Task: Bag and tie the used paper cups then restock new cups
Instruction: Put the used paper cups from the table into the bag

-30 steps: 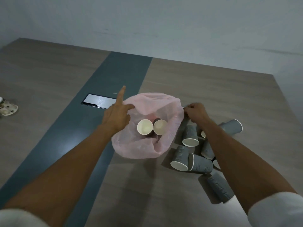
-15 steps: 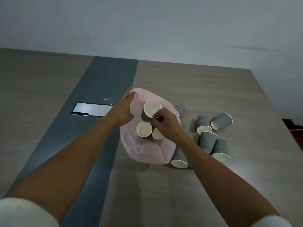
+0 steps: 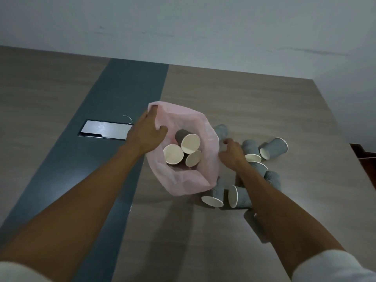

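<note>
left fingers (image 3: 154, 113) grip the pink bag (image 3: 203, 180) rim; right fingers (image 3: 225, 141) loose, just beside it.

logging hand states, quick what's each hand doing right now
Left hand: grips the rim of the thin pink plastic bag, holding it open.
Right hand: open, fingers loosely curled, holding nothing.

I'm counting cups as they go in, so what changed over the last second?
A third cup went into the pink bag, joining two. The right hand let it go and moved right, toward the loose cups on the table, now holding nothing. The left hand kept holding the bag's rim open.
</note>
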Demonstrator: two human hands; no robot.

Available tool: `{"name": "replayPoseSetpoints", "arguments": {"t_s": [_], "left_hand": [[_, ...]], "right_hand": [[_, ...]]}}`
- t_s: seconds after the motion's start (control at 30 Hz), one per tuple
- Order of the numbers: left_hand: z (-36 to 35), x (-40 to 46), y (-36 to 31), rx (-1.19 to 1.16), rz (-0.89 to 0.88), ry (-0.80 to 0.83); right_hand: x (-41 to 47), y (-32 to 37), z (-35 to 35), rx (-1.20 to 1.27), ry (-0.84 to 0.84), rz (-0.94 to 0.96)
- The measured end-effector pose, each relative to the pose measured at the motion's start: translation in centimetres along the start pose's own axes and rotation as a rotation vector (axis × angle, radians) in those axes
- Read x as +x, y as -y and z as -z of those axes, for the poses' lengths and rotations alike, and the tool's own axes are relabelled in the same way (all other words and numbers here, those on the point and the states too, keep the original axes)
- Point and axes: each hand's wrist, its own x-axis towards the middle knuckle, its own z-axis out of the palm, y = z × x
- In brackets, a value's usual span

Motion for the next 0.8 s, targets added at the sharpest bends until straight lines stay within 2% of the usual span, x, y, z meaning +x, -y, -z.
{"name": "replayPoseSetpoints", "arguments": {"t_s": [0.07,0.1,0.17,0.23,0.3,0.4,0.5,0.57,0.6,0.67,0.73,0.8], "left_hand": [[0.0,-0.2,-0.3,0.158,-0.004,-0.073],[-0.3,-0.2,-0.7,0.224,0.004,-0.096],[0.4,-0.2,0.0,0.291,0.028,-0.108],[0.5,-0.3,0.4,0.289,0.060,-0.088],[0.3,-0.5,0.4,0.241,0.065,-0.063],[0.1,-1.0,0.5,0.202,0.028,-0.051],[-0.3,-1.1,0.2,0.292,0.007,-0.046],[-0.5,-1.1,0.1,0.310,0.001,-0.049],[-0.5,-1.0,-0.1,0.298,0.000,-0.054],[-0.5,-1.0,-0.4,0.272,-0.015,-0.054],[-0.4,-0.9,-0.8,0.250,-0.035,-0.036],[-0.4,-0.9,-1.1,0.218,-0.050,-0.024]], "right_hand": [[0.4,-1.6,-0.9,-0.083,0.344,0.072],[0.9,-2.4,-1.3,-0.117,0.442,0.150],[1.3,-2.1,-2.8,-0.259,0.470,0.320],[2.1,-2.2,-3.9,-0.352,0.401,0.429],[2.6,-2.4,-4.4,-0.278,0.343,0.406],[2.6,-2.7,-4.1,-0.032,0.102,0.106],[1.6,-2.3,-1.3,0.257,-0.356,-0.142],[0.8,-1.0,1.2,0.664,-0.607,-0.120],[0.4,-0.2,2.1,0.805,-0.657,-0.028],[-0.6,2.2,3.0,0.883,-0.596,0.207],[-1.6,4.9,2.3,0.803,-0.373,0.341],[-2.1,7.4,0.8,0.650,-0.117,0.373]]}}
